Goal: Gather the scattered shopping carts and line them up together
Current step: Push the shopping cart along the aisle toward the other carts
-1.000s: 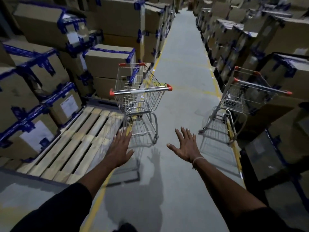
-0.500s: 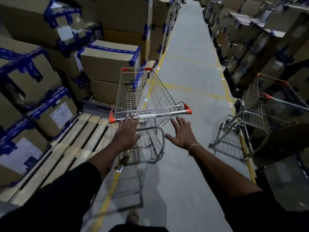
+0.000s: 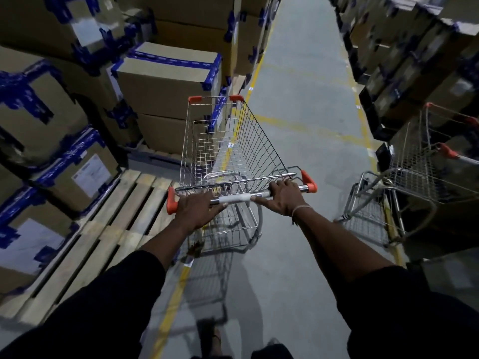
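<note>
Both of your hands, which half a second ago reached open-palmed toward the handle, now rest on the handle bar of the wire-mesh shopping cart with orange corner caps (image 3: 233, 151). That contact marks the change from approach to control: in all likelihood the first cart is now yours to steer.

Your left hand (image 3: 198, 207) grips the chrome handle bar with its white centre sleeve (image 3: 237, 197) just inside the orange end cap on the left, fingers curled over the bar. Your right hand (image 3: 283, 196) holds the same bar near the right end cap, fingers wrapped over the top and the thumb laid along the sleeve. Neither hand is spread flat any longer.

The cart stands on the grey concrete aisle floor (image 3: 305, 104), its basket pointing up the aisle, straddling the yellow floor line (image 3: 171, 307) and just beside the bare wooden pallet (image 3: 108, 229) and the stacked cardboard boxes bound with blue tape (image 3: 166, 81).

A second wire-mesh cart with orange caps (image 3: 414, 177) stands apart on your right, close against the boxes on that side and angled away. Judged from this layout, lining up has hardly begun: the two carts are not yet nested, and turning the held cart toward the second one looks like the next demand.
</note>
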{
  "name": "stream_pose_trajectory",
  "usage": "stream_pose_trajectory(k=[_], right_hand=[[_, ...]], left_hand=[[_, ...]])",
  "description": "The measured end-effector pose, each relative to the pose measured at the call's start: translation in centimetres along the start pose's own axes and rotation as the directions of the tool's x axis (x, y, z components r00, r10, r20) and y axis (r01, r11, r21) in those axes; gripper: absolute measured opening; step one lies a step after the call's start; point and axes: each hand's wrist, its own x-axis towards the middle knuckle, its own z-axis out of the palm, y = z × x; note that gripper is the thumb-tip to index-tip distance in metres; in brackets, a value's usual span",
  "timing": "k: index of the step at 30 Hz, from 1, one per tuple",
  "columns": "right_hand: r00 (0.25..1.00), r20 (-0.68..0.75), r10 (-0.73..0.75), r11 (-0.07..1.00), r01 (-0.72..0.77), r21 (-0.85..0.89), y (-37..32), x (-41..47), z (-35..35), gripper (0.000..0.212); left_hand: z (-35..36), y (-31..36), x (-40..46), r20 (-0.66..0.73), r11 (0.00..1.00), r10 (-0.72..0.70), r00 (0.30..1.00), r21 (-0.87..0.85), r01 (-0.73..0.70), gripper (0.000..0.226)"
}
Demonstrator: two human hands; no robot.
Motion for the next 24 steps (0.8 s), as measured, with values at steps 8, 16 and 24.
stream_pose_trajectory(k=[8,16,24], right_hand=[[0.990,0.141,0.019,0.999,-0.025,0.039,-0.8,-1.0,0.0,0.090],[0.942,0.327,0.077,0.975,-0.141,0.175,-1.8,-4.9,0.7,0.094],[0.946,0.313,0.079,0.959,-0.158,0.236,-3.4,-12.6,2.3,0.092]], left_hand=[[0.4,-0.8,0.1,0.102,0.999,0.007,0.995,0.043,-0.011,0.112],[-0.3,-0.6,-3.4,0.140,0.986,0.105,0.985,0.117,-0.122,0.106],[-1.4,0.6,-8.4,0.196,0.969,0.177,0.964,0.136,-0.206,0.114]])
